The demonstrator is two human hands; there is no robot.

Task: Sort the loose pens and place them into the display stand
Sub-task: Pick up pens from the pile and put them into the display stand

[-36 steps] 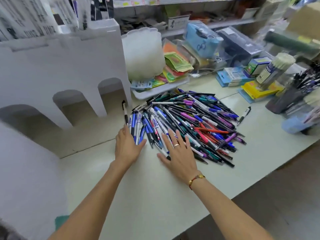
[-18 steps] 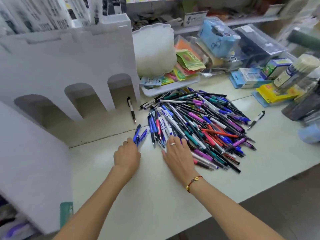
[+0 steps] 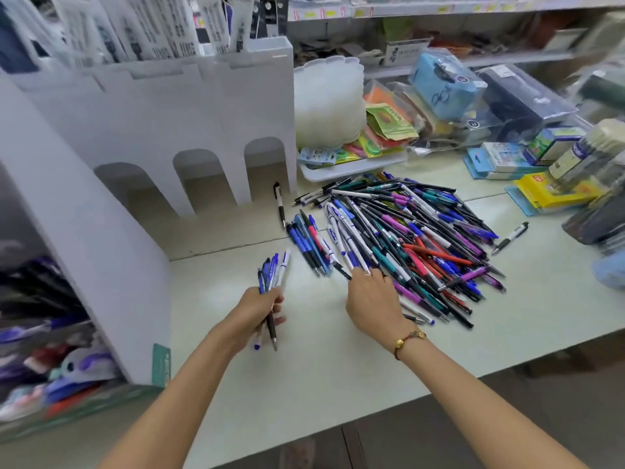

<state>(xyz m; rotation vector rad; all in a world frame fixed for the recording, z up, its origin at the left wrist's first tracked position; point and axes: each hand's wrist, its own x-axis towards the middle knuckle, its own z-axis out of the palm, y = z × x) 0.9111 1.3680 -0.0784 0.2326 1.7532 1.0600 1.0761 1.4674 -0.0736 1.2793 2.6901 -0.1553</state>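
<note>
A big pile of loose pens [image 3: 412, 231] in blue, black, purple, teal and red lies on the pale green table [image 3: 321, 367]. My left hand [image 3: 253, 313] grips a small bunch of blue pens [image 3: 274, 272] just left of the pile. My right hand [image 3: 372, 299] reaches into the pile's near edge, its fingertips on a white and blue pen [image 3: 348, 245]. The white display stand [image 3: 162, 120] with arched openings stands at the back left. A single black and white pen [image 3: 280, 204] lies in front of it.
A white tray [image 3: 351, 164] of colourful packets and a frosted white container [image 3: 328, 99] sit behind the pile. Boxes [image 3: 500, 160] and a pen cup [image 3: 595, 211] crowd the right side. One stray pen [image 3: 510, 236] lies right of the pile. A bin of goods [image 3: 50, 350] sits lower left.
My left hand has gathered several blue pens off the table and pulled them back toward me. My right hand has stayed at the pile's near edge.
</note>
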